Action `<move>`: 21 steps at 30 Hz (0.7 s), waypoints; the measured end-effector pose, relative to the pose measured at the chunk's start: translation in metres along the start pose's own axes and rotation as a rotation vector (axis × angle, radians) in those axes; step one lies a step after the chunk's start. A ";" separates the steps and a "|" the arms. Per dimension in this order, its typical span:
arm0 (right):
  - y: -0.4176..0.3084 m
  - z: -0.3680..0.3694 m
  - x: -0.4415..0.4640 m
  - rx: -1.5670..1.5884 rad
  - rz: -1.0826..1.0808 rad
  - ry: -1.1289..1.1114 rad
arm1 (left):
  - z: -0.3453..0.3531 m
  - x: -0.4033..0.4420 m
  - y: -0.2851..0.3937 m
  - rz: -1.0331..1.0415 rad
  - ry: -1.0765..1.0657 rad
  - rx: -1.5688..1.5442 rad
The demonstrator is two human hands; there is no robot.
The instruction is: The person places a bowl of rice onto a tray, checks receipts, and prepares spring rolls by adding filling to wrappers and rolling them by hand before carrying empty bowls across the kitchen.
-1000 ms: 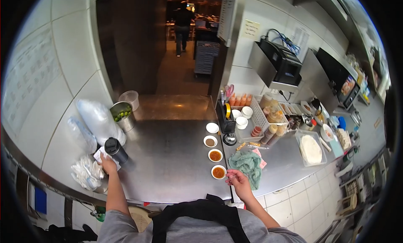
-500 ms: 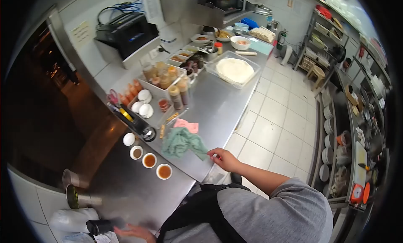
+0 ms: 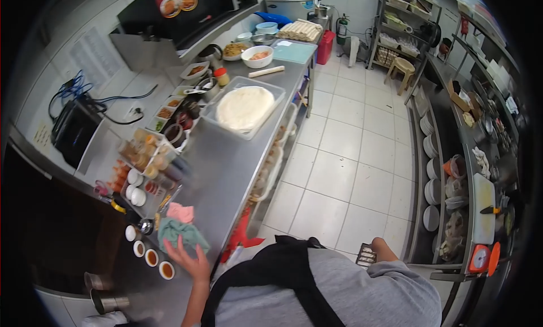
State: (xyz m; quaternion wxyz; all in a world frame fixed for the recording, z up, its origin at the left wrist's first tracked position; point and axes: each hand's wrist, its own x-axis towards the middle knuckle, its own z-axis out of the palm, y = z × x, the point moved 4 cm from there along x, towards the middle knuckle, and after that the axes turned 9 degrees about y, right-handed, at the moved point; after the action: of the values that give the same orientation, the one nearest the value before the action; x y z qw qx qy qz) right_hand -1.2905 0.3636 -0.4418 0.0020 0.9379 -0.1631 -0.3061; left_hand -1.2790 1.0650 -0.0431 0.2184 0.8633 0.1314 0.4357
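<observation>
My left hand is at the near edge of a crumpled green cloth, fingers spread. Its fingertips overlap the cloth, but whether they press on it I cannot tell. A folded pink cloth lies against the green one. Left of my hand, small white cups of brown sauce stand in a row on the steel counter. Of my right arm only a bare part shows at my right side; the hand itself is hidden. Beside that arm appears a dark slotted piece, its kind unclear.
Sauce bottles stand in a bin along the wall. Farther along the counter are a clear tray with a round white sheet of dough and a rolling pin. Shelves with stacked plates line the right side. A wooden stool stands behind.
My left hand has come up from the lower left to the green cloth. My right hand has left the cloth's corner and gone out of sight. The view has swung right.
</observation>
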 end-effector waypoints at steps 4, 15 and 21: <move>0.067 0.025 0.027 0.208 0.068 0.068 | 0.111 0.038 0.078 0.180 -0.187 -0.039; -0.019 -0.061 0.120 0.523 -0.226 -0.004 | 0.386 0.176 0.130 -0.003 -0.430 -0.295; -0.144 -0.351 0.207 0.658 -0.337 0.270 | 0.513 0.232 0.121 0.161 -0.537 -0.334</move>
State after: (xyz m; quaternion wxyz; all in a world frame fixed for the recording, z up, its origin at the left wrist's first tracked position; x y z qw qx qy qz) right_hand -0.8877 0.4022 -0.2900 -0.3275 0.9340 -0.0944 -0.1073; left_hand -0.7235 0.9214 -0.0920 0.3488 0.9072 -0.0730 0.2237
